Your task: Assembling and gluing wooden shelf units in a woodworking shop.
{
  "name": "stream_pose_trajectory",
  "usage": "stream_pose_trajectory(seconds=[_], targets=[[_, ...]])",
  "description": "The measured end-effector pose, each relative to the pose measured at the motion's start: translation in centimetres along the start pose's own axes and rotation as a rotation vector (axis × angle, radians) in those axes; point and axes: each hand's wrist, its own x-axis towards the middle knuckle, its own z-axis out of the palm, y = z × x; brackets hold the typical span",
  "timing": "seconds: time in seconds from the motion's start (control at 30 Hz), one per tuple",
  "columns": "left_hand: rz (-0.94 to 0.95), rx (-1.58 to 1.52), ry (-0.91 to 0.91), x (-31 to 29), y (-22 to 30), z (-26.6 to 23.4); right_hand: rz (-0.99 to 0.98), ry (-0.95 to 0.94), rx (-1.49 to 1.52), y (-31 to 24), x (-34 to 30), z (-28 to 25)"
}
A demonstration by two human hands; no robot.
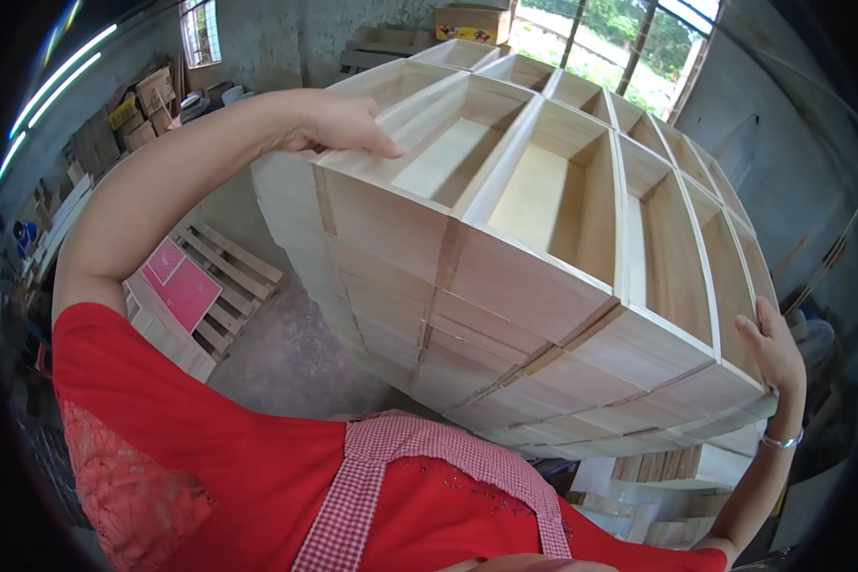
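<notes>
Before me stands a tall stack of pale, open-topped wooden boxes [539, 224], set in rows with their long compartments facing up. My left hand [348, 124] grips the upper edge at the stack's left side, its thumb pointing across a box's rim. At the far right end, my right hand [774, 351] clasps the outer wall of the last box [739, 334], thumb over the top edge and some fingers hidden behind it. Shadow fills part of each compartment, and their visible floors are bare wood. I wear a red top and a checked apron [391, 453].
A slatted wooden pallet [229, 276] lies on the concrete floor at left, with a pink sheet [183, 286] beside it. More wooden pieces [667, 467] sit low at right, under the stack. A cardboard box [472, 24] stands behind, near the barred window [610, 43].
</notes>
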Motion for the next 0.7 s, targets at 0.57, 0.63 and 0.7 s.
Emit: stream_pose_trajectory(seconds=[0.57, 0.63, 0.7], targets=[[0.301, 0.093, 0.396, -0.9, -2.5, -1.2, 0.046, 0.379, 0.392, 2.5, -4.2, 0.5], [0.314, 0.132, 0.409, -2.9, -2.8, -2.4, 0.05, 0.446, 0.282, 3.1, -4.0, -0.4], [0.335, 0.287, 0.411, -5.9, -4.2, -4.8, -0.016, 0.5, 0.191, 0.6, -3.1, -1.7]])
